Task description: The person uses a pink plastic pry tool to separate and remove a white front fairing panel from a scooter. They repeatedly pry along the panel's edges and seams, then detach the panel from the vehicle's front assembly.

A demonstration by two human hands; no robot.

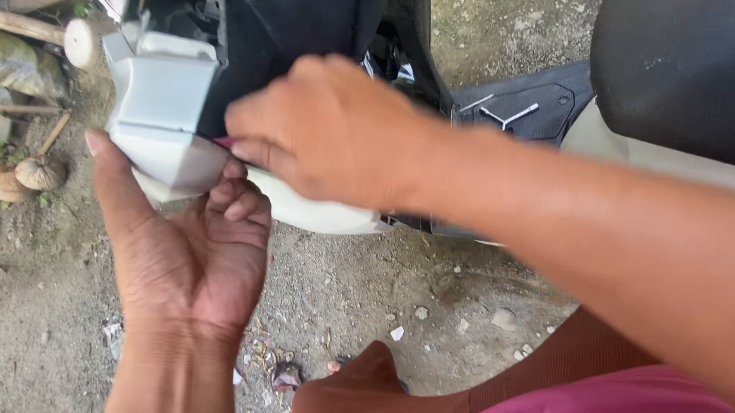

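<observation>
From the head camera: the white plastic scooter panel (pixel 167 111) runs its long axis top to bottom, lower tip pointing down toward the gravel ground (pixel 32 316). The left hand (pixel 188 252) cups that tip from below, thumb up its left edge, fingers curled under it. The right hand (pixel 325 130) comes across from the right, fingers bunched at the panel's right edge; what they pinch is hidden. A metal wrench (pixel 508 115) lies on the black footboard (pixel 545 103), well apart.

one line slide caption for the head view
Left hand cups a white scooter panel from below; right hand pinches its edge.
</observation>
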